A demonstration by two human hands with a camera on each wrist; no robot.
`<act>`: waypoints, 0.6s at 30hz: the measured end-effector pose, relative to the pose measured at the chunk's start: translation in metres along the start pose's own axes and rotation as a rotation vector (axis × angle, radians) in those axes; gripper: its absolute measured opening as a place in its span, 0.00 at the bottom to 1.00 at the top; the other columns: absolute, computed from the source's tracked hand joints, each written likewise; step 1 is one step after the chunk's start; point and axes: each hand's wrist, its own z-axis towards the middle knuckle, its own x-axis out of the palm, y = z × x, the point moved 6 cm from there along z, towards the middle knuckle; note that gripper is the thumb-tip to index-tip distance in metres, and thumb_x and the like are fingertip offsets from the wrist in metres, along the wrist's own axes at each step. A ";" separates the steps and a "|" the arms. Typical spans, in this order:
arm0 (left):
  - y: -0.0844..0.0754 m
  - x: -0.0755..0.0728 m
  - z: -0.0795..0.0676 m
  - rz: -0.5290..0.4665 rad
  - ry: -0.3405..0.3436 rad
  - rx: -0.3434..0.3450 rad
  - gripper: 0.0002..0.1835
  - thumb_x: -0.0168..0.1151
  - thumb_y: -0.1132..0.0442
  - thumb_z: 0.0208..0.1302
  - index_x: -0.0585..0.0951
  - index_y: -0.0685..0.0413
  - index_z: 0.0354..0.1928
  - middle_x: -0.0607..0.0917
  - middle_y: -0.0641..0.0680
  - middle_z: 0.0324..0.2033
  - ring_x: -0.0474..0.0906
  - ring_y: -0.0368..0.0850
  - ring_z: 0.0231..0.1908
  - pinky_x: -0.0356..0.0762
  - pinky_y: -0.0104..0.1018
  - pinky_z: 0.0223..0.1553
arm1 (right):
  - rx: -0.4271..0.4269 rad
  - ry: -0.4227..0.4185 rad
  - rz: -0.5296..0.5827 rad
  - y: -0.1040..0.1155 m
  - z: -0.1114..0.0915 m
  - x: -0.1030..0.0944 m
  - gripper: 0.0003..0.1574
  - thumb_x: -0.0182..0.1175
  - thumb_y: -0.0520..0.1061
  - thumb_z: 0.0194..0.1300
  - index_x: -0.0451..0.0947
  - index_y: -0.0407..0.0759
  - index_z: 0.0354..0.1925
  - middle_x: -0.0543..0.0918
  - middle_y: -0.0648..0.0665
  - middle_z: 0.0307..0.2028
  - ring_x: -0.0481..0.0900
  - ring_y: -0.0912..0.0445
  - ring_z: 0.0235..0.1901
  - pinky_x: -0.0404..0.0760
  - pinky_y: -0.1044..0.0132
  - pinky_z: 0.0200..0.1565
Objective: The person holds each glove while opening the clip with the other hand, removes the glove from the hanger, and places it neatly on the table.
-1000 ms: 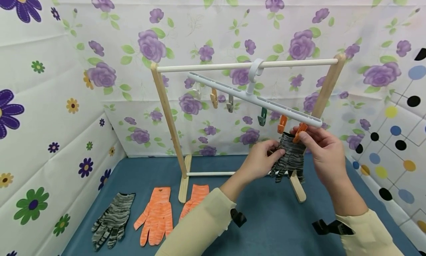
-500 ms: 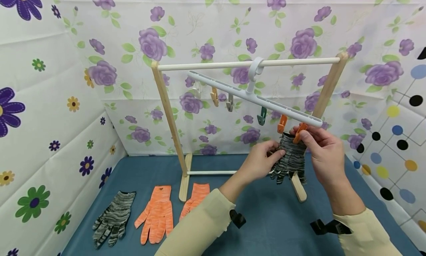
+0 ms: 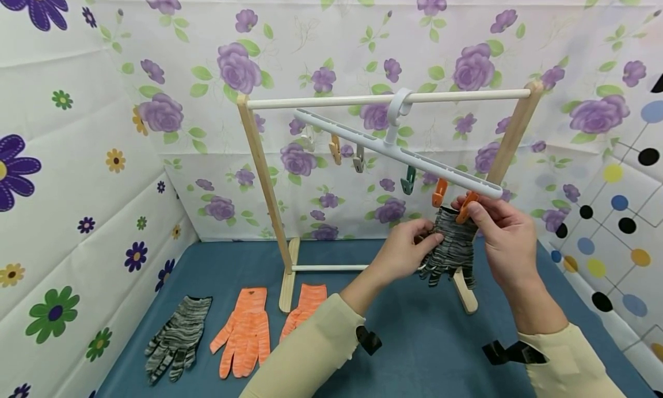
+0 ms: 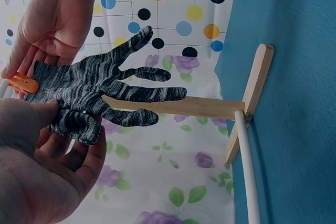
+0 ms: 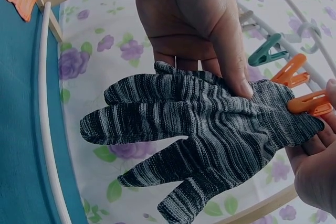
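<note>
A grey-and-black striped knit glove (image 3: 456,242) hangs fingers-down under the low right end of a white clip hanger (image 3: 396,150). My left hand (image 3: 401,249) holds the glove's side between thumb and fingers. At its cuff, my right hand (image 3: 510,237) pinches an orange clothespin (image 3: 468,207), whose jaws overlap the cuff edge in the right wrist view. Another orange clothespin (image 5: 291,72) hangs beside it, close to the cuff. On the cloth at left lie a second striped glove (image 3: 178,337) and two orange gloves, one flat (image 3: 243,332), the other (image 3: 309,300) partly behind my left sleeve.
The tilted hanger hooks over the white top bar (image 3: 331,102) of a wooden-legged rack (image 3: 264,185). Green (image 3: 408,180), grey (image 3: 358,159), tan (image 3: 335,149) and white (image 3: 308,138) clothespins hang along it. A lower bar (image 3: 326,268) crosses near the blue cloth (image 3: 404,352).
The head view has shifted very slightly. Both hands keep their hold on the glove and the orange clothespin, with hardly any movement.
</note>
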 end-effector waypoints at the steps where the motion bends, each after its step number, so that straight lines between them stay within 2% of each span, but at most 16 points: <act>1: 0.000 0.000 0.000 0.001 0.000 -0.001 0.10 0.59 0.54 0.83 0.83 0.51 0.51 0.82 0.44 0.34 0.76 0.38 0.31 0.74 0.30 0.30 | 0.000 -0.002 -0.005 0.000 0.000 0.000 0.22 0.62 0.37 0.78 0.80 0.25 0.63 0.90 0.38 0.51 0.88 0.50 0.54 0.80 0.66 0.59; 18: 0.006 -0.002 -0.007 -0.041 0.008 -0.019 0.09 0.59 0.55 0.83 0.84 0.51 0.50 0.82 0.44 0.32 0.75 0.37 0.28 0.72 0.30 0.29 | -0.021 -0.055 -0.035 -0.001 0.002 0.000 0.20 0.63 0.38 0.78 0.82 0.25 0.60 0.90 0.37 0.48 0.87 0.48 0.54 0.79 0.64 0.62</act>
